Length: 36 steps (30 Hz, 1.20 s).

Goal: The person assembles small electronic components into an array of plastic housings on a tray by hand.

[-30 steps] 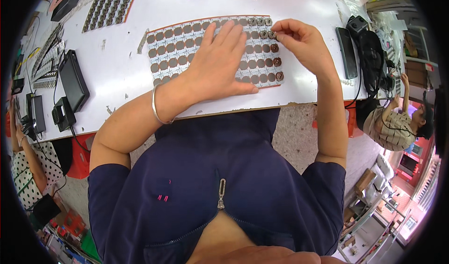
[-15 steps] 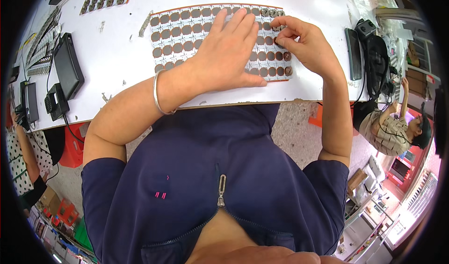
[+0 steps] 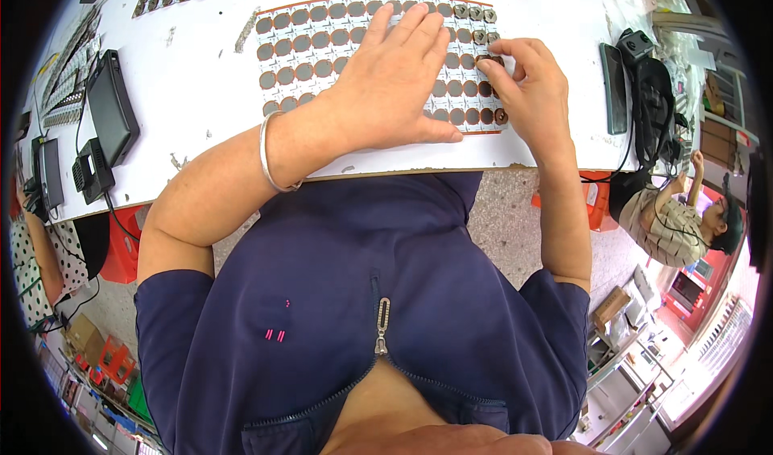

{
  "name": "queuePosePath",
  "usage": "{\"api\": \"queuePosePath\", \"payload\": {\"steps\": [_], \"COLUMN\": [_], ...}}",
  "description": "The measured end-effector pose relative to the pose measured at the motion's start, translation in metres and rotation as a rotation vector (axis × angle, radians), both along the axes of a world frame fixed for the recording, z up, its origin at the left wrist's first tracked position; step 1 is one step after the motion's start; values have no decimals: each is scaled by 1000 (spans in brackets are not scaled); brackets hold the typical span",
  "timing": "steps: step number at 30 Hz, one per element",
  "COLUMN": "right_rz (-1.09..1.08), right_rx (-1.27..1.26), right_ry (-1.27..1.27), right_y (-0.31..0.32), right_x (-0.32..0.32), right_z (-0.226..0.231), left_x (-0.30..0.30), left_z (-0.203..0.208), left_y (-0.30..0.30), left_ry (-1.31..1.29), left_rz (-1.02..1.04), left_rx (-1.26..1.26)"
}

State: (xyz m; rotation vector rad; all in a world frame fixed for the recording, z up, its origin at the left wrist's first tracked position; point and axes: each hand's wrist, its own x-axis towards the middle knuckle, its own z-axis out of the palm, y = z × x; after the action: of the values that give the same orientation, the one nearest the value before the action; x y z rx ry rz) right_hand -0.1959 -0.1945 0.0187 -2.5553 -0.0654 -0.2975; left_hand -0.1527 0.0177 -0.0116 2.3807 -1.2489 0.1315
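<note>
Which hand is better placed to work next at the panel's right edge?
Likely the right hand: it is curled in a near-pinch at the right edge of the panel, close to the small metallic parts. The left hand lies spread over the panel's middle, farther from that edge.

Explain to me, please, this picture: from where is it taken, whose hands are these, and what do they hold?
There is no machine: these are a person's own bare hands. A fisheye camera on the head looks down, so straight edges bend. On the white table lies a sheet of grey discs; the left hand is spread over it. The right hand has its fingertips at a small dark piece near the sheet's right edge; whether it is gripped is unclear.
</note>
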Motion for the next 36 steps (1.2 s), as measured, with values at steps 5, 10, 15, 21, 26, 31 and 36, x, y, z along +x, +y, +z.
{"api": "queuePosePath", "payload": {"steps": [5,10,15,21,26,31,36], "right_rz": [-76,-23,-8,74,264,409,393], "right_rx": [-20,6,14,-83,-113,-279,-335], "right_ry": [-56,-223,-112,-90,-291,-331,-280], "right_y": [0,-2,-4,-5,0,24,7], "right_x": [-9,-8,-3,2,71,145,148], "right_z": [-14,-24,-17,-5,8,-24,-29], "left_x": [0,0,1,-1,-1,0,-1], "left_z": [1,1,-1,3,3,2,0], "left_y": [-1,-1,-3,0,-1,-3,-2], "left_ry": [9,15,9,43,26,30,32], "left_rz": [14,20,33,31,21,14,23], "left_rx": [6,7,18,58,60,45,25]}}
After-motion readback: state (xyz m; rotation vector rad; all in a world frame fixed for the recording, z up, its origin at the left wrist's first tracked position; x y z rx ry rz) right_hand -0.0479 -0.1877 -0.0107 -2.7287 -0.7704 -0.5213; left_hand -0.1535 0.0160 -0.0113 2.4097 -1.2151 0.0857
